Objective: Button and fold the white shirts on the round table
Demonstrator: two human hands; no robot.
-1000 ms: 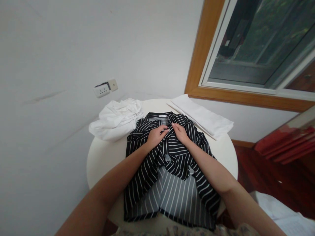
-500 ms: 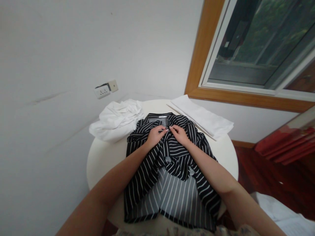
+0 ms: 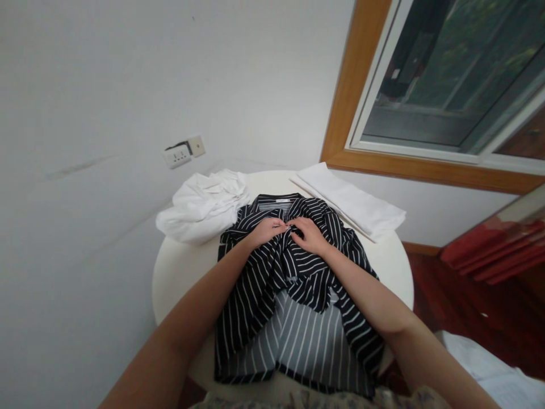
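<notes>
Here's the black striped shirt (image 3: 306,289), spread mid-desk, collar away from the person, both hands on its upper front. The left hand (image 3: 268,228) has thumb and fingertips drawn together, pinching the fabric; the right hand (image 3: 310,236) arches in to meet it, fingertips on the cloth, thumb a little apart, and I can't tell whether its grip is closed on anything.

Around them, a crumpled white cloth (image 3: 204,207) crowds the shirt's far left shoulder, and a folded white cloth (image 3: 351,201) lies just beside the right one. Behind, the wall (image 3: 128,68) closes off the far side, with a socket (image 3: 177,156) above the crumpled heap and a wooden window frame (image 3: 409,165) up right.

Edges now: the round white desk (image 3: 183,278) shows bare strips left and right of the shirt, plus a gap between the white cloths. The hem runs down close to the near rim.

Both forearms cover parts of the shirt, and the fingers hide the pinched spot. Low right, something white (image 3: 489,363), perhaps fabric, is cut off by the picture's edge.
</notes>
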